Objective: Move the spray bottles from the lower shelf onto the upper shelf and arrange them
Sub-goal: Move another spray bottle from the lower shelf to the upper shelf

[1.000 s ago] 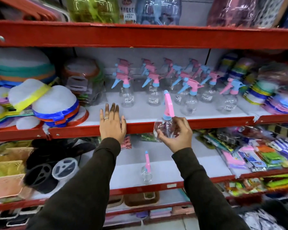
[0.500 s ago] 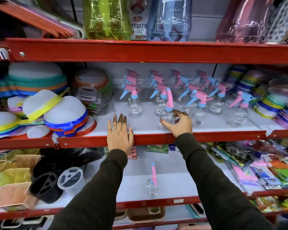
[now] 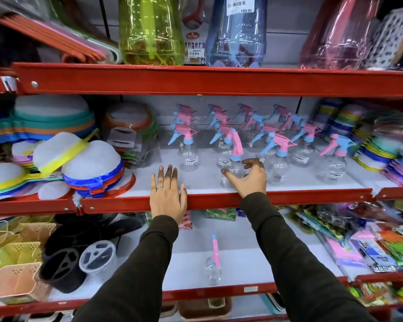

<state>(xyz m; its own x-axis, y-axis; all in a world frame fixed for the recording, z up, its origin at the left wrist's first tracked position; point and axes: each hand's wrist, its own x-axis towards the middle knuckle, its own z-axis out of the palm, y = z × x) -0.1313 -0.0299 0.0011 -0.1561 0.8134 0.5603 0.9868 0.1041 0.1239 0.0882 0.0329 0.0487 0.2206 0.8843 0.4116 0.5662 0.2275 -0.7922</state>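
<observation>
Several clear spray bottles (image 3: 188,156) with pink and blue trigger heads stand in rows on the white upper shelf (image 3: 312,182). My right hand (image 3: 249,178) curls around one more spray bottle (image 3: 236,159), thumb on its left side and fingers on its right; the bottle stands upright near the shelf's front edge. My left hand (image 3: 168,194) lies flat, fingers apart, on the red front lip of the same shelf and holds nothing. A single spray bottle (image 3: 213,268) stands on the lower shelf (image 3: 254,259) below, between my two arms.
Stacked colourful sieve lids (image 3: 84,168) and bagged bowls (image 3: 130,133) fill the upper shelf's left; stacked plates (image 3: 382,147) its right. On the lower shelf are baskets (image 3: 16,247) and black holders (image 3: 63,263) at left, packaged goods (image 3: 370,247) at right. Big bottles (image 3: 149,31) stand above.
My right hand has lifted the spray bottle from below the shelf lip and stood it on the upper shelf. The left hand stays on the lip. The view has moved closer.
</observation>
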